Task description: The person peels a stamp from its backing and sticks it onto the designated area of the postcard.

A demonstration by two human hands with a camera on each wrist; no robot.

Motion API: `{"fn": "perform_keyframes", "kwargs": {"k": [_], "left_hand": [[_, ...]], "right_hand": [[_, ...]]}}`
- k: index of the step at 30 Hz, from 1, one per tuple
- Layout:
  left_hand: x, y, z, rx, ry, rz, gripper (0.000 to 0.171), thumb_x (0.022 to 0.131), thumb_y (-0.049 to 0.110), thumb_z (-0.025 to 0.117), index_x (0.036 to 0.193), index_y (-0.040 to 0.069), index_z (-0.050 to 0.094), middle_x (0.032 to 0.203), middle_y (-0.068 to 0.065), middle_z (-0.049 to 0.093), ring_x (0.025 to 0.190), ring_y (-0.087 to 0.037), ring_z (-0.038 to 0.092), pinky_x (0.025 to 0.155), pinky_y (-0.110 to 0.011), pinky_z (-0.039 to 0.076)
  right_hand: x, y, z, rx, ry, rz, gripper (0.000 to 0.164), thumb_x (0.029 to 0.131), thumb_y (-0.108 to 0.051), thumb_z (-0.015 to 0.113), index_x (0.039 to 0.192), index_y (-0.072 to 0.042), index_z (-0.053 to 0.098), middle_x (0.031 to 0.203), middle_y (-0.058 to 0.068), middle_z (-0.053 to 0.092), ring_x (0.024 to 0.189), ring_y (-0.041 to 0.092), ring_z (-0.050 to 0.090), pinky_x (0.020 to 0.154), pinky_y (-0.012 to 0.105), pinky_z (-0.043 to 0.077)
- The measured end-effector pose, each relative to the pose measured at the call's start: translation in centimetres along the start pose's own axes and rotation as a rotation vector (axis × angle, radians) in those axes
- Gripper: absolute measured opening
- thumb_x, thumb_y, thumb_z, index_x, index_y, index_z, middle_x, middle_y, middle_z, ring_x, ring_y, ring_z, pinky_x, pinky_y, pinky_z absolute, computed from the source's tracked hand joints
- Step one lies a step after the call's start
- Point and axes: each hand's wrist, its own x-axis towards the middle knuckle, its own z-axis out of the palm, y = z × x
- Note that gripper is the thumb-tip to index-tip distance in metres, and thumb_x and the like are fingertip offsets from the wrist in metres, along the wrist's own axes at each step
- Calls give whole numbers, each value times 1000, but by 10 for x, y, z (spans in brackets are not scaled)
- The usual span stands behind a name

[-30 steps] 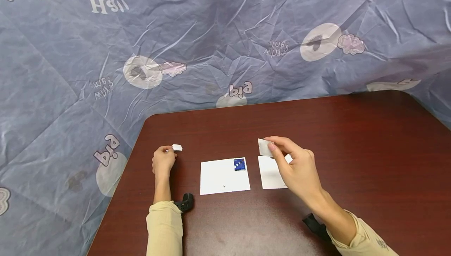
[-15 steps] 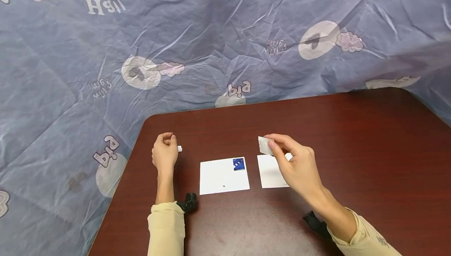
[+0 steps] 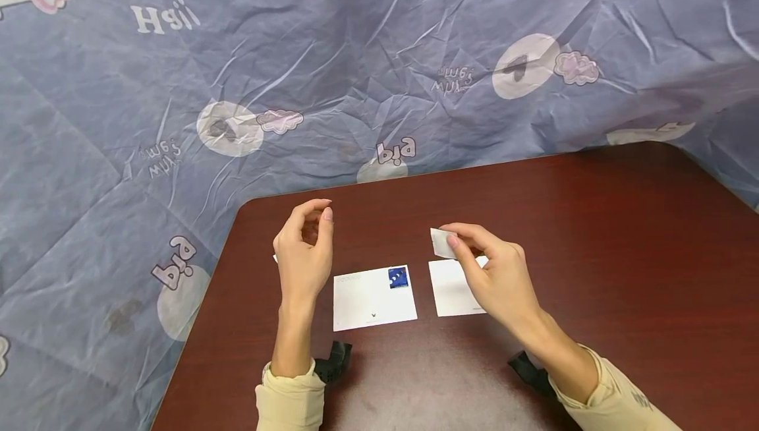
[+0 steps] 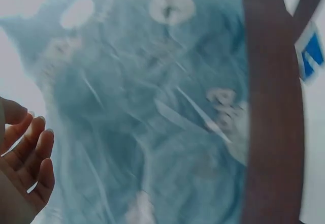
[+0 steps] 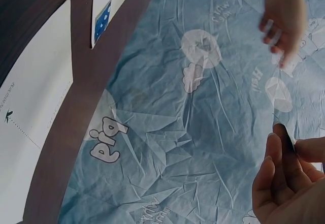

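My right hand [image 3: 501, 273] pinches a small stamp [image 3: 441, 244] between thumb and forefinger, its pale back showing. It is held up over a white postcard [image 3: 453, 292], partly hidden by the hand. Seen from the right wrist, the stamp stands nearly edge-on. My left hand [image 3: 305, 250] is raised over the table's left part, its fingers loosely bent and nothing between them; the left wrist view shows those fingers [image 4: 35, 148] apart from the thumb. Right of that hand lies another white postcard [image 3: 370, 302] bearing a blue stamp [image 3: 398, 277] in its top right corner.
A white paper scrap [image 3: 275, 258] lies on the table, mostly hidden behind the left hand. The dark red-brown table [image 3: 563, 220] ends at a crumpled blue printed sheet [image 3: 332, 55]. Black wrist mounts [image 3: 335, 362] sit beside both sleeves.
My left hand has let go of the white paper scrap, leaving it on the table, and has risen and moved right. The right hand keeps its pinch on the stamp, almost still.
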Motion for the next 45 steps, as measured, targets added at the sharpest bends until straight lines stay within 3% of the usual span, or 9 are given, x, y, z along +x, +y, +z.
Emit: {"fn": "perform_keyframes", "kwargs": {"k": [10,15,18,21,25,28,33,37,45], "left_hand": [[0,46,2,-83,98,240,13,88,4,59,95,1,69,70,-5,60,63,-16,53,61,-25,42],[-2,59,11,-146,54,329,9,87,6,61,90,1,67,70,-4,60,63,-16,53,58,-28,42],[-7,67,19,-180,-51,260,4,86,7,64,85,4,66,73,-1,62,65,-13,53,58,-31,43],[-13,71,30,-173,-221,115,4,88,11,66,86,8,68,77,4,63,67,-9,55,58,-30,46],[-22,72,45,-158,-435,-77,13,91,17,65,101,12,71,83,8,66,71,-3,59,61,-27,49],[-27,72,52,-191,-526,-152,22,92,20,63,112,12,69,89,7,69,76,-4,62,66,-26,51],[-29,75,55,-298,-629,-214,32,95,21,60,125,10,62,106,1,69,88,-7,65,73,-26,52],[-30,76,55,-358,-673,-244,37,97,21,58,131,10,58,113,-1,67,88,-10,66,73,-26,52],[-31,75,58,-467,-716,-247,39,98,21,55,135,7,53,126,-1,61,98,-10,63,83,-29,50]], "right_hand": [[0,-1,0,-9,6,-10,22,87,3,66,104,-10,71,79,-4,69,60,9,58,52,19,40],[0,-2,-1,-13,15,-13,21,87,2,67,104,-10,71,83,-2,71,62,9,59,52,19,40],[0,-1,-1,-21,46,-35,22,85,3,68,104,-8,72,85,1,71,64,11,61,53,18,41],[2,-1,-2,-43,105,-73,24,82,5,70,103,-6,73,87,4,72,65,14,63,54,17,42],[2,0,-1,-63,189,-140,23,78,9,71,99,-1,73,83,6,71,63,15,60,58,16,44],[2,0,1,-56,240,-219,15,84,1,67,98,2,73,81,8,69,65,16,59,63,15,45],[4,1,7,-106,345,-376,24,94,-17,60,94,4,73,83,11,66,71,23,61,67,21,46],[4,0,12,-154,405,-434,23,93,-17,62,90,3,74,78,12,63,67,26,58,63,29,44],[-1,1,14,-149,331,-417,25,94,-20,60,96,2,73,84,12,64,71,24,58,67,28,45]]}}
